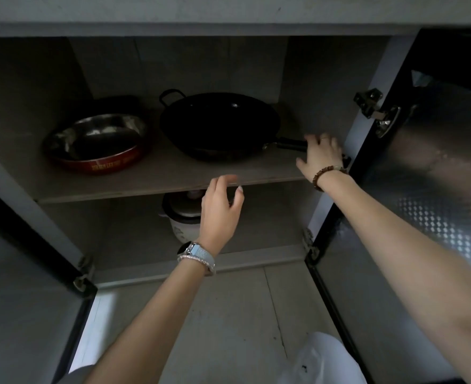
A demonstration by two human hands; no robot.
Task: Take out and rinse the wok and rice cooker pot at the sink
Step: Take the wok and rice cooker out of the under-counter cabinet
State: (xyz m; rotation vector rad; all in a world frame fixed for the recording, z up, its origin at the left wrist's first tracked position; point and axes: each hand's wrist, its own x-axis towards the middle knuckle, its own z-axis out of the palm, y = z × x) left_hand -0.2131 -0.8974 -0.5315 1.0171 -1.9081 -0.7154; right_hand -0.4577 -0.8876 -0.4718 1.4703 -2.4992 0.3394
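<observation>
Wok: the black wok sits on the right of the upper shelf, its long handle pointing right and a small loop handle on the far side.
Right hand: the right hand lies over the end of the long handle, fingers spread and not yet clenched round it.
Left hand: the left hand hovers before the shelf edge, loosely curled, grasping nothing.
Rice cooker: the rice cooker stands on the lower shelf, lid on, so its pot is hidden.
Handling: the wok looks rigid, probably heavy and bowl-weighted; grip the long handle and steady the loop or rim with the other hand.
Writing: gold lettering runs along the red pan at left, too dim to read.
</observation>
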